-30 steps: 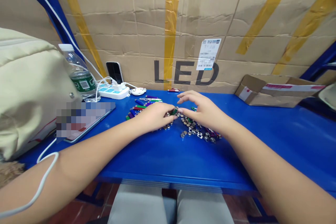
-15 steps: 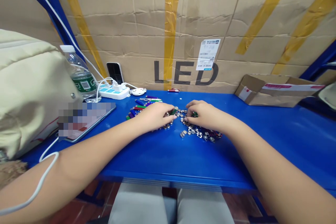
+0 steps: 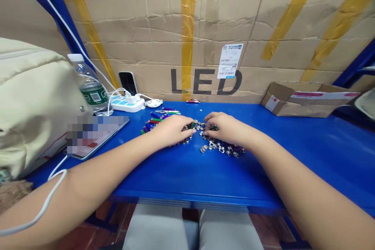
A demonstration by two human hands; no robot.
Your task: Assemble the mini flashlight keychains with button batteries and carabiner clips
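A heap of small silver button cells (image 3: 212,146) lies on the blue table (image 3: 187,172), with small coloured tubes (image 3: 156,119) to its left. My left hand (image 3: 172,129) rests at the heap's left edge, fingers curled round a small green tube (image 3: 192,125). Just to the right of it, my right hand (image 3: 227,128) sits on top of the heap with fingers curled down, pinching among the cells; what it holds is hidden. The two hands' fingertips are nearly touching.
A beige bag (image 3: 32,101), a water bottle (image 3: 89,86), a tablet (image 3: 93,134) and a white power strip (image 3: 127,103) stand at the left. A phone (image 3: 128,83) leans on the taped "LED" cardboard wall (image 3: 205,47). An open carton (image 3: 304,99) lies at the right. A white cable (image 3: 43,203) crosses my left arm.
My right hand's fingers, stretched out above the heap a second ago, have curled down onto the cells and drawn slightly towards me. The left hand has stayed in place.
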